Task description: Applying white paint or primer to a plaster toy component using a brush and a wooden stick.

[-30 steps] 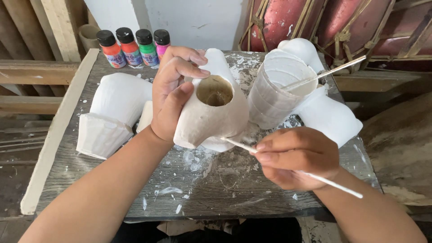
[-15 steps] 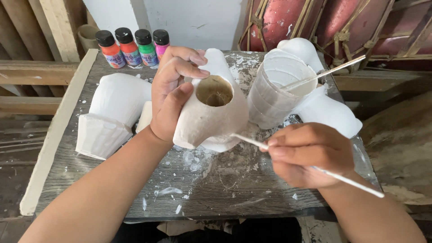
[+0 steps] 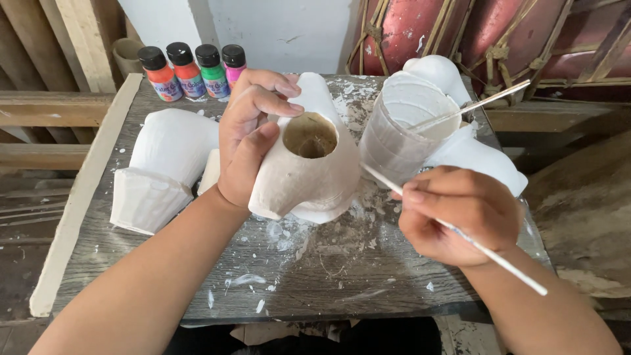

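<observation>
While our left hand (image 3: 253, 141) hugs the hollow clay figure (image 3: 309, 167) at its nine o'clock side, we think it is light and breakable, and our right hand (image 3: 453, 213) pinches the thin brush (image 3: 499, 260).

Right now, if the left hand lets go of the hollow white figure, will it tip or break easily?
Probably it tips: the hollow white figure is held tilted by the left hand, with only its lower edge near the paint-spattered table. It looks stiff and light for its size, because the round opening shows thin walls. Such a shell may chip when it falls.
</observation>
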